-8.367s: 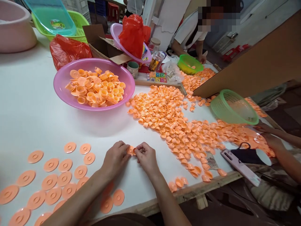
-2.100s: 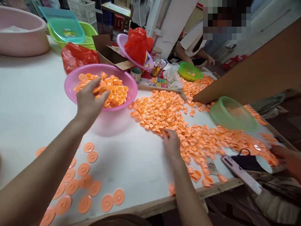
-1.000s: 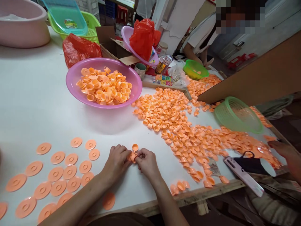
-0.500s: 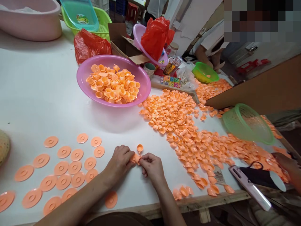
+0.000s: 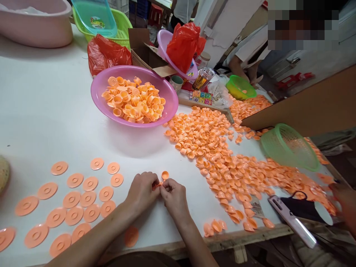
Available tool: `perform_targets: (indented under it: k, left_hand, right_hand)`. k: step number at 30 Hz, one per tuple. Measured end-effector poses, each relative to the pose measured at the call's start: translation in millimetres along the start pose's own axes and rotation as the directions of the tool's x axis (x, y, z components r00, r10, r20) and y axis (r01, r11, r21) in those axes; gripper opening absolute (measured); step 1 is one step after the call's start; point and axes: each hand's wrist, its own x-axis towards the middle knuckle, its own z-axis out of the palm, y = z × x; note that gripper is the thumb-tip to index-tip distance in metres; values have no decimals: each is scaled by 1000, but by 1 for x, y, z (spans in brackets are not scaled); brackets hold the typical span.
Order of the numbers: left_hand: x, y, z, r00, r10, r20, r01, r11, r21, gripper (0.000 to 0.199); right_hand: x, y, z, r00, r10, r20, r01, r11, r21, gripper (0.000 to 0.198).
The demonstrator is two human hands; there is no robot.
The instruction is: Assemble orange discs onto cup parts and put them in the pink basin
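My left hand [image 5: 143, 188] and my right hand [image 5: 174, 194] meet low over the white table, fingertips pinched together. Between them shows a bit of a small orange plastic piece [image 5: 159, 184], cup-like in the earlier view and now mostly covered by my fingers. Just beyond my fingertips stands a small orange toy cup [image 5: 165, 175], its open mouth facing up. Left of my hands, several flat orange saucers [image 5: 88, 198] with raised centre rings lie spread out. One more saucer [image 5: 131, 236] lies near the table edge, between my forearms.
A pink bowl [image 5: 102, 107] holds many orange cups and saucers. Loose orange cups [image 5: 205, 129] are heaped to the right, near a green basket [image 5: 289, 148] and a phone [image 5: 292, 222]. A co-worker's hand [image 5: 343, 200] is at the right edge; another person sits behind a green bowl [image 5: 240, 89].
My hands have drawn closer together, and the orange piece between them is now more hidden. My right hand has shifted slightly left. The view has moved a little.
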Motion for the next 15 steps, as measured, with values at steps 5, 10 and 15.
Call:
perform_targets:
  k: [5,10,15]
  left_hand:
    - [4,6,6,998,-53,-18,55,992,115,17]
    - [6,2,6,1000,-6,-14,8,991,130,18]
    - [-4,-5,11,992,78,-96,-64,988,139,18]
  right_hand:
    - [6,-8,-2,996,63,59,-63,998,0,15]
    - [7,-7,3,992,106,68,-109,993,49,15]
    - [0,-4,-13,988,51,144,-62,995,72,21]
